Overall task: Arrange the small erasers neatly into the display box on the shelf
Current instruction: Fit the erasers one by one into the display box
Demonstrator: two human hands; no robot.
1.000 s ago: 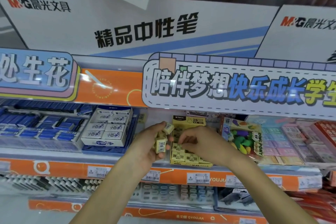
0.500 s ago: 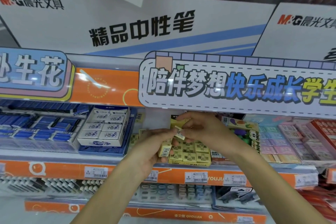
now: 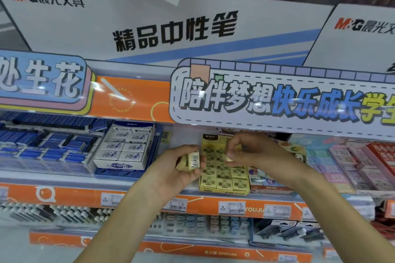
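Note:
A yellow display box [image 3: 224, 191] with rabbit-printed small erasers [image 3: 224, 182] in rows stands on the middle shelf. My left hand [image 3: 181, 168] is just left of the box and is closed around a few loose yellow erasers [image 3: 193, 160], barcode side showing. My right hand [image 3: 250, 151] hovers over the box's upper rows and pinches one small yellow eraser [image 3: 229, 159] between thumb and fingers. The box's back rows are partly hidden by my right hand.
A white eraser box [image 3: 124, 151] stands left of the yellow one, with blue packs [image 3: 42, 151] further left. Colourful eraser packs [image 3: 346, 162] fill the right. An orange price rail [image 3: 213, 205] fronts the shelf; a banner [image 3: 277, 100] overhangs it.
My right hand has drawn apart from my left hand with one eraser and now sits over the box. My left hand has stayed beside the box with its erasers.

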